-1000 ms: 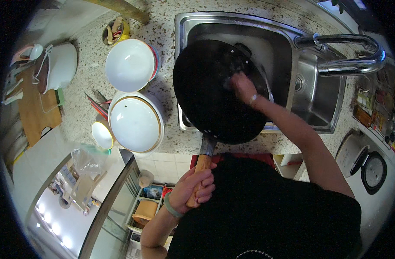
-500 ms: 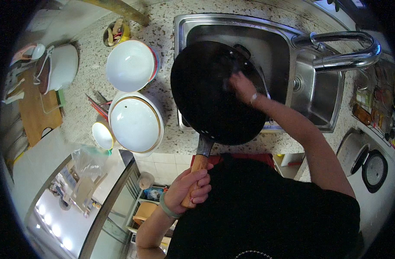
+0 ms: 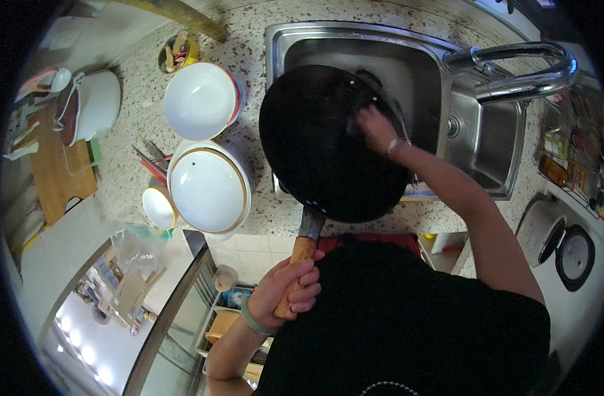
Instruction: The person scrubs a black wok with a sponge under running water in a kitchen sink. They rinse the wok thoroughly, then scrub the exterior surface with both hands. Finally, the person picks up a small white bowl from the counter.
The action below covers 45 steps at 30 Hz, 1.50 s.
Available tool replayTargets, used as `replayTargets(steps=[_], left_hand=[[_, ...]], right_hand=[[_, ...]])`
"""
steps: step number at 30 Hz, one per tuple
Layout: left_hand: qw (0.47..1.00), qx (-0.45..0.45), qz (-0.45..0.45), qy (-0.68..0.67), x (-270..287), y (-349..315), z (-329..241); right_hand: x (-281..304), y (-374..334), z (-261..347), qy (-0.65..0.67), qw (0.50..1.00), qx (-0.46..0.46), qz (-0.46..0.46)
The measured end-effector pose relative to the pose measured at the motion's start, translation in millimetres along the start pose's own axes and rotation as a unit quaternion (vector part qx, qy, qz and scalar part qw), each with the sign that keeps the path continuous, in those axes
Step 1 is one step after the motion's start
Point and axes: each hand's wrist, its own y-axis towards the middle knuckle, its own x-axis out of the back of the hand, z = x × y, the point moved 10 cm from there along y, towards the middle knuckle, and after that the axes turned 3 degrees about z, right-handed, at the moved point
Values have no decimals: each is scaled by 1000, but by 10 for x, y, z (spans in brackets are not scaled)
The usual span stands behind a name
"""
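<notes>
A large black wok [image 3: 328,158] rests tilted over the left basin of the steel sink [image 3: 407,72], its inside facing up. My left hand [image 3: 292,290] is wrapped round the wok's wooden handle [image 3: 304,248] near my body. Inside the wok, toward its right side, my right hand [image 3: 379,131] reaches in with curled fingers, blurred by motion. A dark patch shows at those fingertips, but whether it is a scrubber or the wok's surface is hard to make out.
A chrome faucet [image 3: 513,66] arches over the right basin. Left of the sink stand stacked white bowls [image 3: 199,102], a lidded white pot [image 3: 208,188], a small yellow-rimmed bowl [image 3: 158,208] and a cup of odds and ends [image 3: 177,53]. A wooden board [image 3: 61,175] lies farther left.
My right hand has shifted slightly right and down within the wok. The left hand keeps its hold on the handle, and the wok has barely moved.
</notes>
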Motion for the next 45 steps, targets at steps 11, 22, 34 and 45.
replayTargets(steps=[11, 22, 34, 45], left_hand=[[1000, -6, -3, -16, 76, -40, -32], [1000, -9, 12, -10, -13, -22, -55], [1000, -7, -22, 17, -44, -28, -66], [1000, -6, -8, -6, -53, -23, -57]], right_hand=[[-26, -853, 386, 155, 976, 12, 154], [-151, -379, 7, 41, 994, -6, 104], [184, 187, -216, -19, 998, -58, -19], [-1, -140, -115, -65, 997, 6, 29]])
